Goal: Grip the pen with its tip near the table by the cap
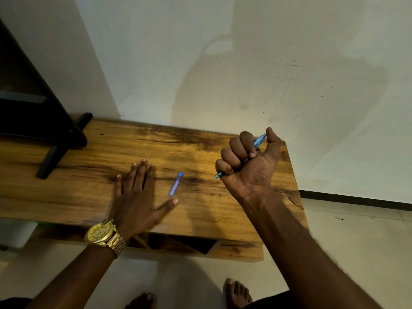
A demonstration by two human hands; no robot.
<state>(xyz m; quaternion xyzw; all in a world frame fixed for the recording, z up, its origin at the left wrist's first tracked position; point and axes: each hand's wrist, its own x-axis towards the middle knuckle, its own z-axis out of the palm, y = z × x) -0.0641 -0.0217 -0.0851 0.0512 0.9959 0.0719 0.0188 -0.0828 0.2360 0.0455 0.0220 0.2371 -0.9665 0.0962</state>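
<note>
Wooden table (89, 188) against pale wall (245, 63); floor (345, 241) perhaps tiled.

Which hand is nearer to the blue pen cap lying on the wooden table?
Left. The left hand lies flat on the table, its thumb tip just below the pen cap. The right hand is raised farther to the cap's right, gripping the blue pen.
</note>
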